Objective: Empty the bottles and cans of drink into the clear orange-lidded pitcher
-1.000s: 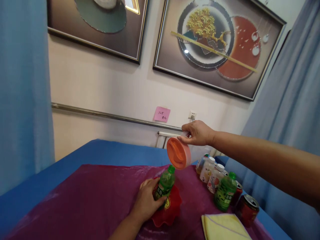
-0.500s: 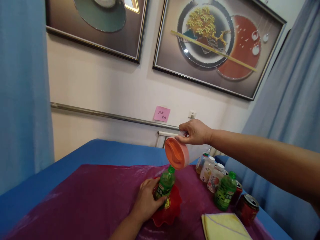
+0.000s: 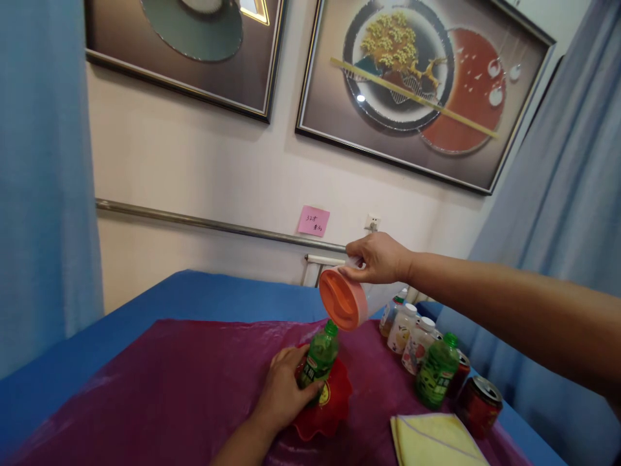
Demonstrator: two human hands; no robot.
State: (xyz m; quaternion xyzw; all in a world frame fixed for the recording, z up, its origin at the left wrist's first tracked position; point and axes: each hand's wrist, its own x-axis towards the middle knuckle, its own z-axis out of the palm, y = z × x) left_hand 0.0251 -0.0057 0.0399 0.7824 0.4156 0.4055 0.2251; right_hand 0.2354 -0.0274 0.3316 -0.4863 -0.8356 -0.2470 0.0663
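My left hand (image 3: 286, 388) is wrapped round a green bottle (image 3: 321, 355), which leans slightly over a red scalloped dish (image 3: 330, 414). The bottle's mouth is uncapped. My right hand (image 3: 381, 257) grips the handle of a clear pitcher with an orange lid (image 3: 343, 299). The pitcher is tipped, its lid edge right at the bottle's mouth. Whether liquid is flowing is too small to tell.
At the right stand another green bottle (image 3: 437, 372), white-capped bottles (image 3: 418, 346) and a dark red can (image 3: 480, 406). A folded yellow cloth (image 3: 436, 440) lies in front of them. Purple sheeting (image 3: 194, 388) covers the blue surface (image 3: 233, 291). A metal rail (image 3: 213, 224) crosses the wall.
Almost nothing differs; the view has shifted very slightly, and both hands keep their holds on the bottle and the pitcher.
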